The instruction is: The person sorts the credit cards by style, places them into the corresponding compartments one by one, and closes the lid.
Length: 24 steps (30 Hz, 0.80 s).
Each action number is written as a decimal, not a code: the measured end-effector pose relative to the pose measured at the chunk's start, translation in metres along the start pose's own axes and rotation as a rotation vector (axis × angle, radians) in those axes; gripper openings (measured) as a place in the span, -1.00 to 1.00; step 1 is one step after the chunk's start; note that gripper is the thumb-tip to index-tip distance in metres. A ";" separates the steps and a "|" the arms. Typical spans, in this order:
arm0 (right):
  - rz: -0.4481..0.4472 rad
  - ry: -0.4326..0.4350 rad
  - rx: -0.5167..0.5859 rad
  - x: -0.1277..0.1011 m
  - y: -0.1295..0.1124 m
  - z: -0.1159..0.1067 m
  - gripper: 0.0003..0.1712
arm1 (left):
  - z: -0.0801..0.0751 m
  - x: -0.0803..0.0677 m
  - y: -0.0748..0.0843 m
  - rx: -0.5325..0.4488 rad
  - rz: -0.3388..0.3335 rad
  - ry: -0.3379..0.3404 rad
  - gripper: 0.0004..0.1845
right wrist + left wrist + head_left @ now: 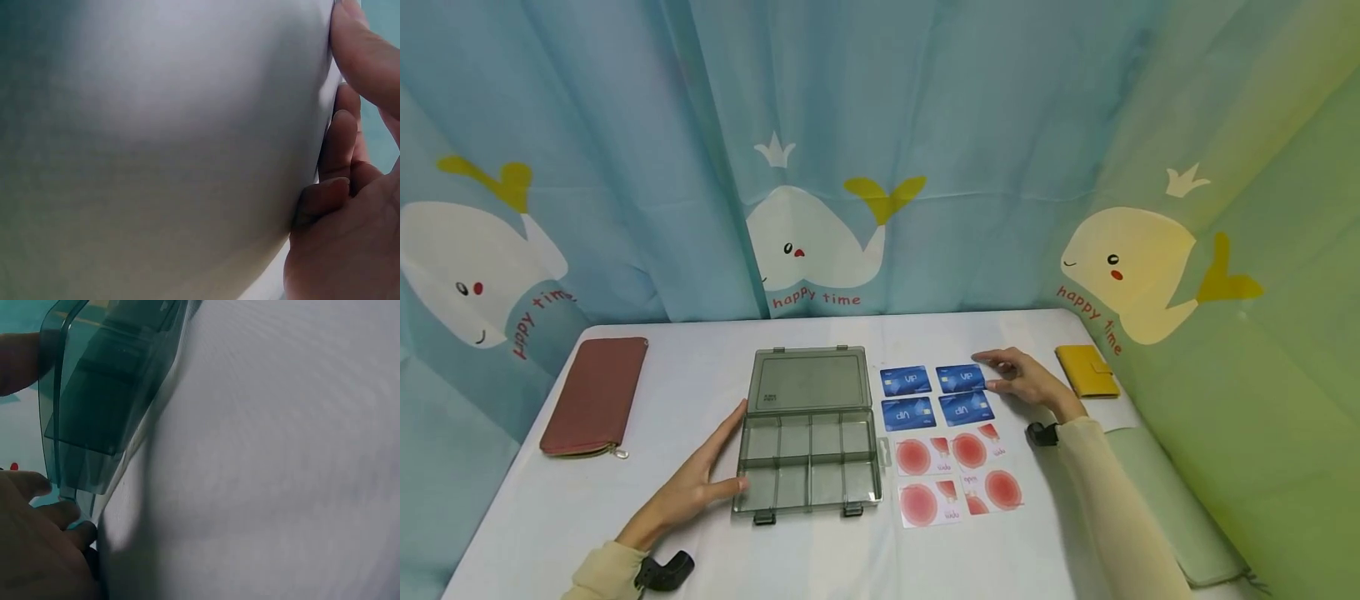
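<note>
A translucent grey compartment box (808, 460) lies on the table with its lid (808, 379) folded back flat. My left hand (688, 492) touches its left side, fingers stretched along the edge and thumb near the front left corner; the left wrist view shows the box wall (94, 406) between thumb and fingers. To the right of the box, blue VIP cards (906, 381) lie in two rows. The fingertips of my right hand (1026, 379) are at the right edge of the upper right blue card (958, 379). Pink-and-white cards with red circles (925, 504) lie below the blue ones.
A dark red zip wallet (598, 396) lies at the left of the white table (677, 375). A yellow wallet (1086, 371) is at the back right, and a pale green flat case (1180, 508) lies along the right edge beside my right sleeve. A whale-print curtain (985, 167) hangs behind.
</note>
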State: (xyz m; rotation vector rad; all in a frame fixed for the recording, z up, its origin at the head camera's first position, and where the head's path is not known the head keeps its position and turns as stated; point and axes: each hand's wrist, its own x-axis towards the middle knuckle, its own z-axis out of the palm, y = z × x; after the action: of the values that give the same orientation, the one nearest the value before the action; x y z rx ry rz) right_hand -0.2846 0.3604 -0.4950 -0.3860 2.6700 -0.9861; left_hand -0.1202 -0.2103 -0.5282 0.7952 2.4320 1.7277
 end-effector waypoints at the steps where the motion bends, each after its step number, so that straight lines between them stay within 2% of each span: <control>1: -0.001 -0.002 -0.010 0.001 0.000 0.000 -0.35 | 0.001 0.000 0.001 0.026 0.003 -0.004 0.09; 5: 0.013 0.001 -0.030 0.002 -0.001 0.001 -0.39 | 0.004 -0.001 0.003 0.114 0.001 0.000 0.13; 9: 0.014 -0.002 -0.030 0.003 -0.002 0.002 -0.42 | 0.006 -0.002 0.003 0.146 -0.022 0.019 0.12; 15: 0.024 -0.003 -0.028 0.002 -0.003 0.001 -0.44 | 0.007 -0.003 0.003 0.155 -0.041 0.033 0.13; 24: 0.059 -0.015 -0.051 0.004 -0.008 0.003 -0.41 | 0.005 -0.002 0.000 0.143 -0.022 0.005 0.14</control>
State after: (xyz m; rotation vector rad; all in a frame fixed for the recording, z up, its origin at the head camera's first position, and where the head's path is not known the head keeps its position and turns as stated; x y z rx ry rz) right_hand -0.2862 0.3514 -0.4920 -0.3222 2.6807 -0.8961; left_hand -0.1167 -0.2073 -0.5301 0.7748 2.5805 1.5645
